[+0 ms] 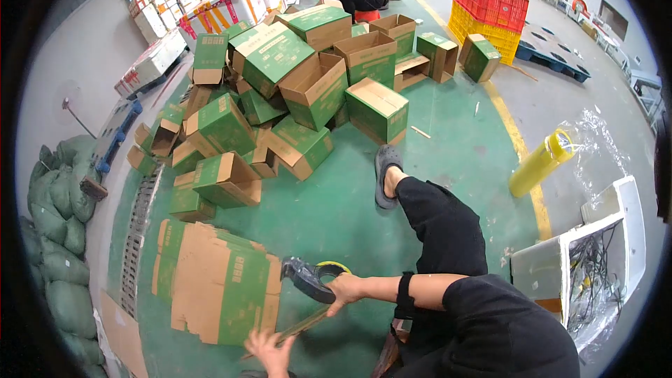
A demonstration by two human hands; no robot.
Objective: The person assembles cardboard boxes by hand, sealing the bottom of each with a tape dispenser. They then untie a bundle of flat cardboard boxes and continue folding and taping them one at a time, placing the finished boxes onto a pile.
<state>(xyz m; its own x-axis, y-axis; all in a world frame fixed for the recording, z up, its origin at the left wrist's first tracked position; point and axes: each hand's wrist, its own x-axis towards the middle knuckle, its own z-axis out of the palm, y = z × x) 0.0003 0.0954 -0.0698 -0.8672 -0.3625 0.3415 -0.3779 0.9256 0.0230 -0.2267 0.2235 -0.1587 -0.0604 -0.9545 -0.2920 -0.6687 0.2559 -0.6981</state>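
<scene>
Floor (448, 133): green painted concrete, yellow line (514, 136) running away to the right of the hands, grey beyond it. Wall (84, 42): pale, plain, far left. Green sacks (52, 238): stacked along the wall, left of the hands. Red crates (490, 0) on yellow crates (483, 31): far ahead, right. White bins (595, 252): close right, holding what may be cables. Light: even, overhead.
</scene>
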